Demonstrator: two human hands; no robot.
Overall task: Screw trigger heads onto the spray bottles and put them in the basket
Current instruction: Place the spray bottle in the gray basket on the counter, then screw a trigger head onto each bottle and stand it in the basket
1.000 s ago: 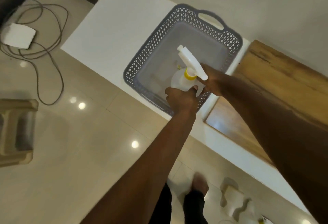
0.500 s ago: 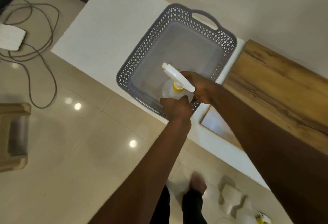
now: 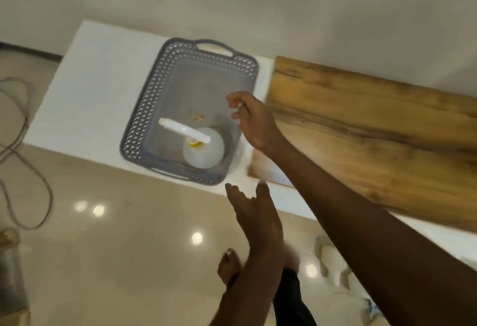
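A translucent white spray bottle (image 3: 206,151) with a white trigger head (image 3: 184,130) and yellow collar stands upright in the near right corner of the grey perforated basket (image 3: 144,116). My right hand (image 3: 254,120) hovers just right of the basket, above its right rim, fingers loosely curled and holding nothing. My left hand (image 3: 254,212) is lower, in front of the basket's near edge, fingers spread and empty. Neither hand touches the bottle.
The basket rests on a white counter (image 3: 87,90); a wooden board (image 3: 366,129) lies to its right. Cables (image 3: 15,144) trail on the glossy floor at left. White items (image 3: 333,263) sit on the floor at lower right, near my foot (image 3: 228,265).
Both hands held the bottle over the basket's near edge; now it stands inside the basket and both hands have let go and pulled back.
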